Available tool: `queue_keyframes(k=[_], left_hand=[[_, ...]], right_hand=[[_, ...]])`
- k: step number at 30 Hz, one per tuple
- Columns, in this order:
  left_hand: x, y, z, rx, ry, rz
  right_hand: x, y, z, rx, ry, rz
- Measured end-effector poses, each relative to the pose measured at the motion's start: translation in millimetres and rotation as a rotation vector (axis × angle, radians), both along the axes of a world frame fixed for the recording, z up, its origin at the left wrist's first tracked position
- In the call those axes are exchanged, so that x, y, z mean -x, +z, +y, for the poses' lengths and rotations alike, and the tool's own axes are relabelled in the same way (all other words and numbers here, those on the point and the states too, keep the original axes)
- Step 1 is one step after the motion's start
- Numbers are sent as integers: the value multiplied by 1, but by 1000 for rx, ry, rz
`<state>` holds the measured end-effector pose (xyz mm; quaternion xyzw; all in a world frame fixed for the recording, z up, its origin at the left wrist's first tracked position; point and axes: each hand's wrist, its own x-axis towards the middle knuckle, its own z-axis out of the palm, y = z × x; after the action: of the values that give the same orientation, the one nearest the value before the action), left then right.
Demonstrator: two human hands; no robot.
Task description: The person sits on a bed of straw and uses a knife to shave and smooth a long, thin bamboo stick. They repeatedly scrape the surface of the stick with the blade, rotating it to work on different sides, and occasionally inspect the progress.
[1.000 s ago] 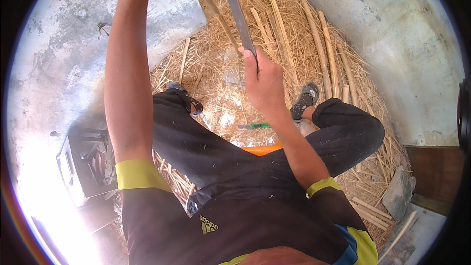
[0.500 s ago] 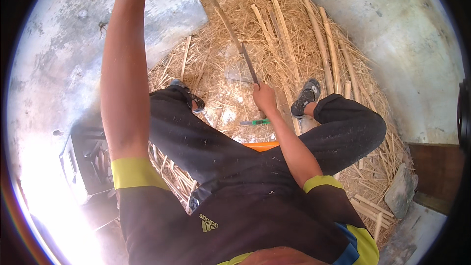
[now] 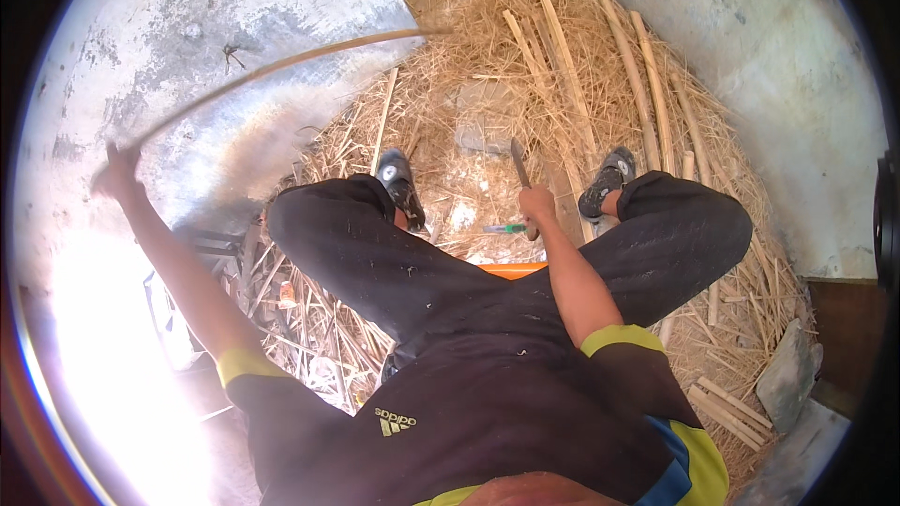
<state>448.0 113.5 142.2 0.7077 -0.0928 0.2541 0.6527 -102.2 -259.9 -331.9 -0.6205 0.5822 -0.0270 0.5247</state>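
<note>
Stretched far out to the left, my left hand (image 3: pixel 120 173) is closed around one end of a long, thin bamboo strip (image 3: pixel 281 64). The strip curves away across the pale wall, its far end over the shavings. My right hand (image 3: pixel 536 204) grips a knife (image 3: pixel 519 161) by its handle between my knees, the dark blade pointing forward and slightly left. Blade and strip are apart. Close beside the right hand, a small green tool (image 3: pixel 506 228) lies on the floor; its kind is unclear.
Shavings (image 3: pixel 487 0) cover the floor around my feet. Long bamboo pieces (image 3: pixel 630 75) lie at the far right, and short cut strips (image 3: pixel 731 412) at the near right beside a grey stone (image 3: pixel 786 370). An orange edge (image 3: pixel 516 270) shows between my thighs. Walls (image 3: pixel 787 112) stand on both sides.
My left hand has swung down and out to the left with the strip, which now lies clear of the blade. The right hand still holds the knife, slightly lower in the picture.
</note>
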Motion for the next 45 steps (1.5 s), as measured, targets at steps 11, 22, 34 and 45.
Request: queue_keyframes(k=[11, 22, 34, 45], left_hand=[[134, -398, 152, 558, -179, 585], [283, -512, 88, 380, -7, 1359], [364, -518, 80, -6, -65, 1602], [376, -506, 101, -109, -4, 1627]], right_hand=[[15, -58, -22, 251, 34, 53], [72, -102, -85, 271, 279, 397], [44, -102, -184, 355, -144, 512], [59, -120, -194, 109, -67, 566]])
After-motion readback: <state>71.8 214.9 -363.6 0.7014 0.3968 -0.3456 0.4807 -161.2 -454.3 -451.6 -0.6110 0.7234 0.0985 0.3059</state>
